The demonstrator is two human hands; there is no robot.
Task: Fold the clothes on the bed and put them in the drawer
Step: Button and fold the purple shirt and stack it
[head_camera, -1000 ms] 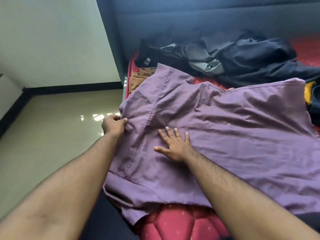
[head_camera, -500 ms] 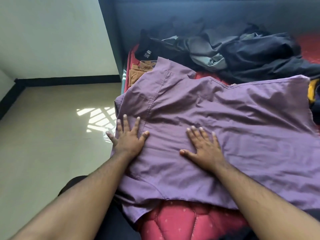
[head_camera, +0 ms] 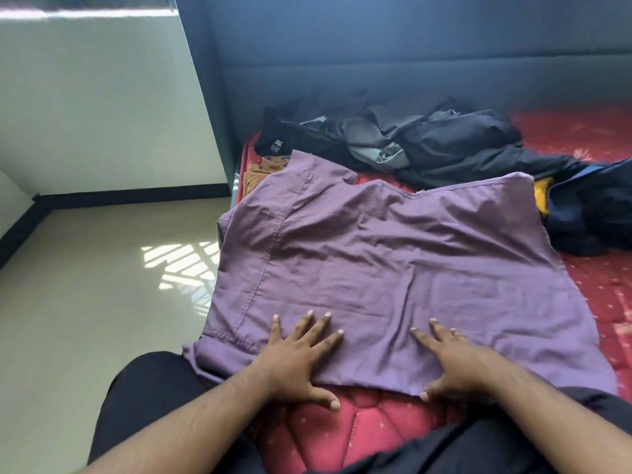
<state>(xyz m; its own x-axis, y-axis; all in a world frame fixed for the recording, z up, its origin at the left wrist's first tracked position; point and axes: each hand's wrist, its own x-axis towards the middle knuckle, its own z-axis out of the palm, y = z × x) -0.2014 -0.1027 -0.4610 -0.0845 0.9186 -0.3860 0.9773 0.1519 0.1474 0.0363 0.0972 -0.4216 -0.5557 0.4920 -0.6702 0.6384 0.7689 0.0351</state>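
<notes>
Purple shirt [head_camera: 393, 268] spread flat on red mattress [head_camera: 342, 429], near edge. Left hand [head_camera: 297, 357] and right hand [head_camera: 455, 360] flat on hem, fingers splayed, pressing, gripping nothing. Thin woven cloth: light, limp, creases easily. Best pinched at side seams or shoulders for folding.

Daylight is soft and even. A bright patterned glare patch lies on the glossy floor [head_camera: 102, 302] at nine o'clock. The top edge at eleven o'clock is smeared, and wide-angle distortion bends the borders.
</notes>
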